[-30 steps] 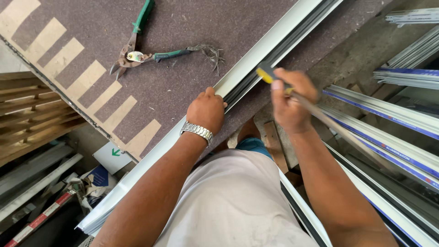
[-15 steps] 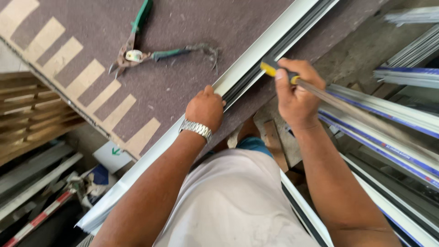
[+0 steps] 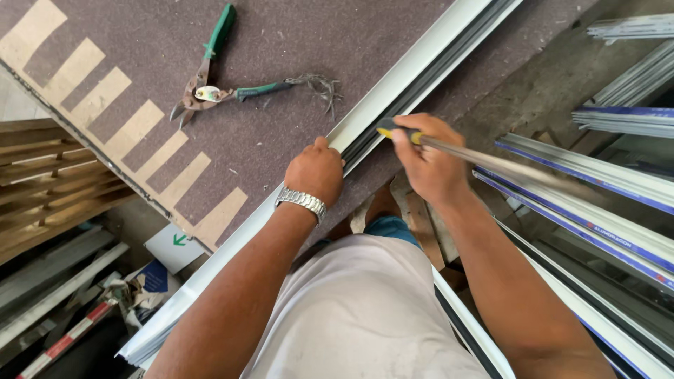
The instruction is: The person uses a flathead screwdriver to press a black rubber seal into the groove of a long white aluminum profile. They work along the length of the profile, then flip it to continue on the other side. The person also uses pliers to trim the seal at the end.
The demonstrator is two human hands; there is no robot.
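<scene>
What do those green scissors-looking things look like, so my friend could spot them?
Look at the big brown worktable. Above the long white metal frame piece that the left hand presses lie the snips, opened wide. They alone have green handles and short metal blades; a small tangle of wire lies at one handle's end.

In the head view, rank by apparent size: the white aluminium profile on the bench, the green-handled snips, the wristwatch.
1. white aluminium profile, by far the longest
2. green-handled snips
3. wristwatch, smallest though nearer the camera
</scene>
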